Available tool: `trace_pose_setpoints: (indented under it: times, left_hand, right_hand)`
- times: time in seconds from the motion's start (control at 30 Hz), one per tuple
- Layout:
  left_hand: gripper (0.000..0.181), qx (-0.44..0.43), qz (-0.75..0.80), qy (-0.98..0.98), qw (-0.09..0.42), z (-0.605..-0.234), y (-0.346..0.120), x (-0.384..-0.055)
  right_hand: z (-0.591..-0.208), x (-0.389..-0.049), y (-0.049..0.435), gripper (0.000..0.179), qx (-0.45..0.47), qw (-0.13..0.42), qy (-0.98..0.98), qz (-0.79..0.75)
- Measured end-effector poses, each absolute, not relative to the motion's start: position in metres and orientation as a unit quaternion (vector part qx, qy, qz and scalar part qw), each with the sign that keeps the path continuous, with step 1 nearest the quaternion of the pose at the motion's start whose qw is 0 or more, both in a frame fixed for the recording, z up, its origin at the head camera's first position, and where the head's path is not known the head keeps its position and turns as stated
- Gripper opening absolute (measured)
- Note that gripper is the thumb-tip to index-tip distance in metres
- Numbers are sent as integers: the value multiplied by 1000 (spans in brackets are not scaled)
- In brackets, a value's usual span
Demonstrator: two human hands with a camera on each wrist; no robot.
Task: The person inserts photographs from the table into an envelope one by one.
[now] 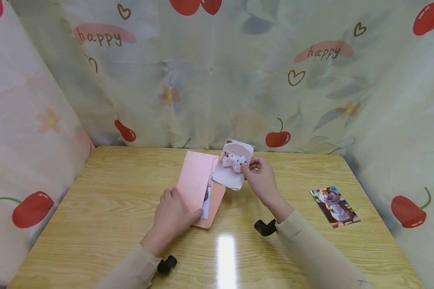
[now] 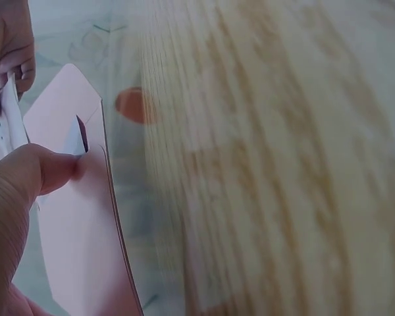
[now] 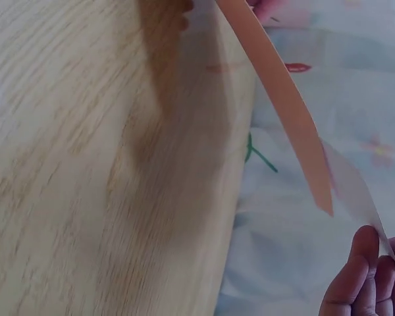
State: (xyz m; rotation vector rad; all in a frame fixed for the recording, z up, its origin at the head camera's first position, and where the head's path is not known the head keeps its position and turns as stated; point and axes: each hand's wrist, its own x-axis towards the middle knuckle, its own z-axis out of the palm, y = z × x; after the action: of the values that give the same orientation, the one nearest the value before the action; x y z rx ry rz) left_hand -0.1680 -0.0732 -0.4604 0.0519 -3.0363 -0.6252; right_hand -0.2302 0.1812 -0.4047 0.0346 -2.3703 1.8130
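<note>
Pinching pink envelope (image 1: 193, 174) mid-frame in left grip (image 1: 171, 210), likely to steady it; pinching animal photo (image 1: 226, 174) by edge in right grip (image 1: 263, 179)

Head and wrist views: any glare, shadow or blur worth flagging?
Head: bright glare streak on the tabletop, bottom centre, clear of the pink envelope and held card; card picture legible. Left wrist: dim, wood grain smeared. Right wrist: broad soft shadow across the wood, small bright spot at left edge.
</note>
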Motion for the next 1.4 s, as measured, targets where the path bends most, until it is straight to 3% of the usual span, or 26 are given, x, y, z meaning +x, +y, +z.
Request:
trace_pose_setpoints:
  times: [0.27, 0.77, 1.13, 1.4]
  left_hand:
    - [91, 17, -185, -981, 52, -459, -72, -168]
    - [95, 17, -180, -982, 57, -462, -75, -170]
    - [96, 19, -165, -984, 62, -459, -74, -170]
    - [96, 25, -190, -981, 41, -459, -71, -169]
  right_hand:
    - [-411, -221, 163, 20, 27, 96, -833, 544]
    - [-413, -210, 149, 21, 61, -38, -877, 475]
    - [-403, -200, 130, 18, 74, -38, -858, 507]
    - [-424, -211, 123, 13, 27, -72, -856, 511]
